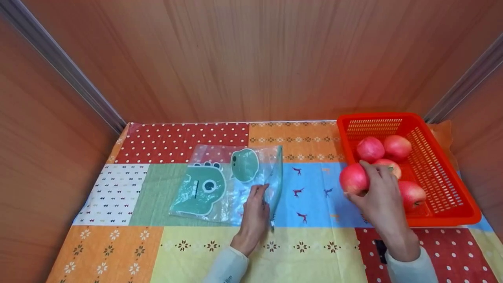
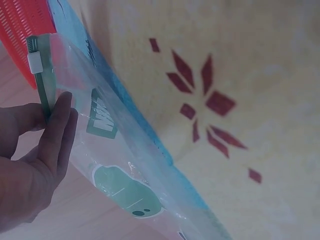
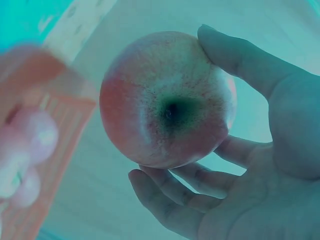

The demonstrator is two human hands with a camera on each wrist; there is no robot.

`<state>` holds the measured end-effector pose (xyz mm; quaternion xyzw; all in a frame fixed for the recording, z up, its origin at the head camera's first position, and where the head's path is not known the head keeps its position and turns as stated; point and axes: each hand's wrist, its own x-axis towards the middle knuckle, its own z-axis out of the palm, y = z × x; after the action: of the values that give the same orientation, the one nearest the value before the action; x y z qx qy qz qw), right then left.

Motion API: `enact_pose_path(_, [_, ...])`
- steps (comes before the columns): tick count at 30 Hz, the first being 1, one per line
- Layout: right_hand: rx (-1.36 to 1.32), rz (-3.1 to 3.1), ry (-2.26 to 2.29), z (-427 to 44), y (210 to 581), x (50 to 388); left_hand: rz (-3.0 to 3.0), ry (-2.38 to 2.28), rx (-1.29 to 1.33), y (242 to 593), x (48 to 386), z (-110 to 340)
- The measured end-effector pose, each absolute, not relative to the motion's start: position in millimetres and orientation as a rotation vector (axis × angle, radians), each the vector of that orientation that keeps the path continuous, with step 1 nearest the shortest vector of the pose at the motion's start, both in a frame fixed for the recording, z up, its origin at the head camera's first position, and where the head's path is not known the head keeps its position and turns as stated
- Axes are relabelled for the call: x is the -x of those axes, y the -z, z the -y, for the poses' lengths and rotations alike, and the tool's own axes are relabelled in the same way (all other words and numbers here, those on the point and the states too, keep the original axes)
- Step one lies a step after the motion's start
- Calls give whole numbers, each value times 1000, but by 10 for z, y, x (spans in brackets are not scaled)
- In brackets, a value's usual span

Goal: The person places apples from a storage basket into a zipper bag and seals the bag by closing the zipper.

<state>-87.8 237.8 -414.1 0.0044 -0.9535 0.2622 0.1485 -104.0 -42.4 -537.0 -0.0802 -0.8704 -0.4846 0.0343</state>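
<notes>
My right hand [image 1: 380,198] grips a red apple [image 1: 353,179] above the left rim of the orange basket [image 1: 448,151]. The right wrist view shows the apple's hollowed end [image 3: 167,112], with thumb on one side and fingers on the other. Several more apples [image 1: 397,147] sit inside the basket, partly hidden by this hand. At the zip edge of a clear plastic bag [image 1: 230,198] with green cartoon prints, my left hand [image 1: 254,216] pinches the green strip between thumb and fingers. A white slider [image 2: 35,62] sits on that strip, just beyond the fingertips.
A patchwork-patterned cloth [image 1: 204,251] covers the table under the bag and basket. Wooden panels [image 1: 251,59] stand behind and on both sides. The basket stands near the right panel.
</notes>
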Motion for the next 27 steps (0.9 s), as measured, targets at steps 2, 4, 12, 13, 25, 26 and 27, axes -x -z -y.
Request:
enact_pose_path(2, [-31,2759,-766,-2285,4154,881,2670,1494,248,5373,1039,424])
enact_pose_path(4, [-49,2777,-776,-2192,4169,888,2664,1492,249,5376,1038,424])
enact_pose_path(12, [-118,2799,-815,-1906,4290,913,2658,1481,259,5383,1046,422])
enact_pose_path(13, [-129,2794,-812,-1881,4305,915,2658,1482,259,5382,1047,424])
enact_pose_path(25, [-182,2807,-792,-1634,4477,968,2685,1471,238,5371,1051,413])
enact_pose_path(26, [-182,2811,-800,-1614,4491,973,2689,1470,233,5371,1051,412])
enact_pose_path(27, [-184,2812,-806,-1594,4506,978,2694,1469,228,5373,1050,412])
